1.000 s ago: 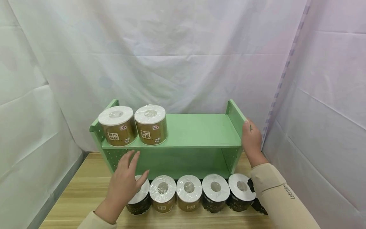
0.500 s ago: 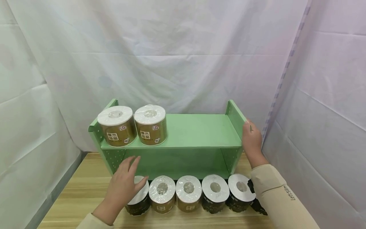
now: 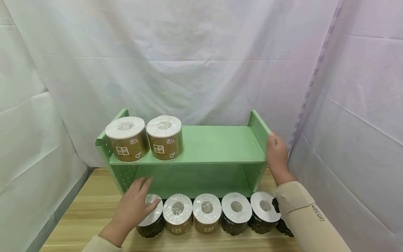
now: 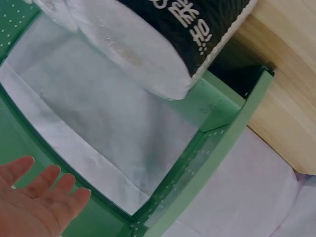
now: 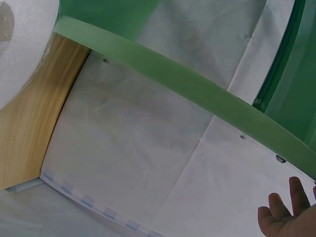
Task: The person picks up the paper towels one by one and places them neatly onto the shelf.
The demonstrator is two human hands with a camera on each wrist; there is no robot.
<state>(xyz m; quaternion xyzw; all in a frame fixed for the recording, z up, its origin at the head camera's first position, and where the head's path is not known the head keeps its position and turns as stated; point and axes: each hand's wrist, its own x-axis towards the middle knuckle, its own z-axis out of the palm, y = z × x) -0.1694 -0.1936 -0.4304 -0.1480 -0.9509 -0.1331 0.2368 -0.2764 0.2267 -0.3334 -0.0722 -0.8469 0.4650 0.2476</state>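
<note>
A green two-tier shelf [image 3: 220, 143] stands on the table. Two gold-wrapped toilet paper rolls [image 3: 128, 148] sit at the left of its upper board. In front of it is a row of wrapped rolls, some black, some gold. My left hand [image 3: 133, 203], fingers spread and holding nothing, hovers by the leftmost black roll [image 3: 151, 229], partly covering it; the left wrist view shows those fingers [image 4: 64, 202] apart from the shelf. My right hand [image 3: 277, 155] grips the front upper corner of the shelf's right side panel [image 3: 259, 129]. Fingers [image 5: 296, 197] show outside that panel in the right wrist view.
Gold rolls [image 3: 206, 228] stand mid-row, with black rolls [image 3: 236, 227] to their right, close before the shelf's lower compartment [image 3: 195, 178]. A torn black wrapper [image 3: 283, 227] lies by my right sleeve. White curtains [image 3: 201, 63] enclose the wooden table [image 3: 78, 217].
My left hand has lowered slightly and drawn a little back toward me. My right hand stays on the side panel. The whole view shifts slightly, and the rolls keep their places.
</note>
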